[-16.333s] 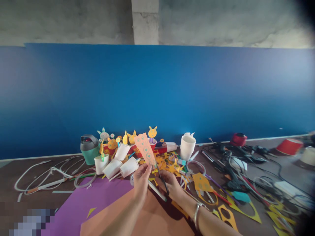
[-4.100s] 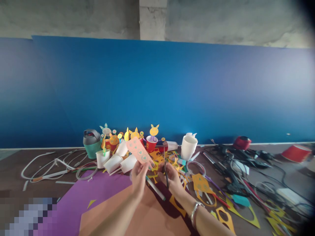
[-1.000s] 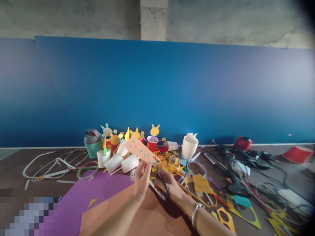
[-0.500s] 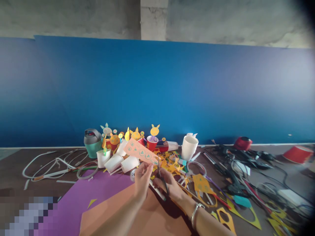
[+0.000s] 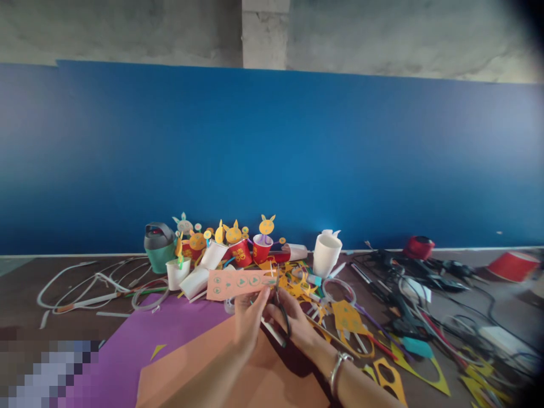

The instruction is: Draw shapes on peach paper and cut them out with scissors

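Peach paper strip [image 5: 238, 284] pinched by left hand [image 5: 249, 325]; black-handled scissors [image 5: 283, 321] gripped by right hand [image 5: 294, 330], blades at strip's right end. Strip held above purple card [image 5: 170, 345], white paper cups [image 5: 194, 282] just beyond.

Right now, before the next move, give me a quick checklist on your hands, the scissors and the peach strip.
1. Left hand on the peach paper strip: ok, pinched toward its right end.
2. Right hand on the black-handled scissors: ok, held.
3. Scissor tips at the strip's right end: ok.
4. Strip level: ok.
5. Cut line on the strip: cannot tell, too small to see.
6. Strip clear of the white paper cup: cannot tell, they overlap in view.
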A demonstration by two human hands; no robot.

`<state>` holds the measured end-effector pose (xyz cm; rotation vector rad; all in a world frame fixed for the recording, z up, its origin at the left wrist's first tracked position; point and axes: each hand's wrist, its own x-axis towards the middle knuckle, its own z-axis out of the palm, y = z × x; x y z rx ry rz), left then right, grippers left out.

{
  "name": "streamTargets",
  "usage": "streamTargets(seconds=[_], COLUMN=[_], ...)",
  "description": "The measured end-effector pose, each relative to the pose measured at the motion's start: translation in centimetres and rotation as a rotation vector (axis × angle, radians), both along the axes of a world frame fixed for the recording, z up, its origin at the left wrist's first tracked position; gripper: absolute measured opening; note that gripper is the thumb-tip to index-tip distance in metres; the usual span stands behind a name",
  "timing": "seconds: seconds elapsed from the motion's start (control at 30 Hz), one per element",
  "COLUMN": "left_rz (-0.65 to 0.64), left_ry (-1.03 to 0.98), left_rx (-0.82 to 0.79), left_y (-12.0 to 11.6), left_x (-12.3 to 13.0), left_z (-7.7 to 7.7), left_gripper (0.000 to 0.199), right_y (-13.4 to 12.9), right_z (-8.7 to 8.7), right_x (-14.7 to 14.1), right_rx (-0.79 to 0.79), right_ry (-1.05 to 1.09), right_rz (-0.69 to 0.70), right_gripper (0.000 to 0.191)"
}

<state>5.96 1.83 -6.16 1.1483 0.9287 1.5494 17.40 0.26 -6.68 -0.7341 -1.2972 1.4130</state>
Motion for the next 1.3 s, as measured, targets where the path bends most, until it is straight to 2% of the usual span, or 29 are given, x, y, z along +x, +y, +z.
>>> streamTargets(seconds=[0.17,0.37,0.57,0.73,1.03,1.2,1.3], left_rz=[0.002,-0.028,0.016,0.012,0.061,0.074,0.035], left_ry=[0.009,0.006,0.031,0.048,0.035,-0.044,-0.049], left_rx=[-0.023,-0.036,-0.029,0.039,-0.024,-0.044,-0.059], left_y=[-0.1,-0.1,0.0,0.0,0.2,0.2,0.2], left_x=[0.1,0.0,0.0,-0.1,-0.2,-0.3,-0.4], left_z=[0.1,0.3,0.4,0.5,0.2,0.6,0.4], left_gripper=[0.025,0.03,0.026,0.022,0.021,0.021,0.023], right_y=[-0.1,0.1,0.1,0.1,0.6,0.2,0.1], right_z=[0.3,-0.2,-0.2,0.0,-1.0,-0.6,-0.2], right_x=[0.0,0.0,0.1,-0.2,-0.2,0.0,0.2], right_rx=[0.042,0.03,0.064,0.091,0.031,-0.016,-0.032], right_ry=[-0.028,-0.023,-0.025,-0.05,-0.122,-0.065,-0.029], right_rz=[-0.018,-0.027,-0.045,-0.086,-0.148,-0.126,-0.127], right_gripper=[0.03,0.028,0.025,0.023,0.025,0.027,0.031])
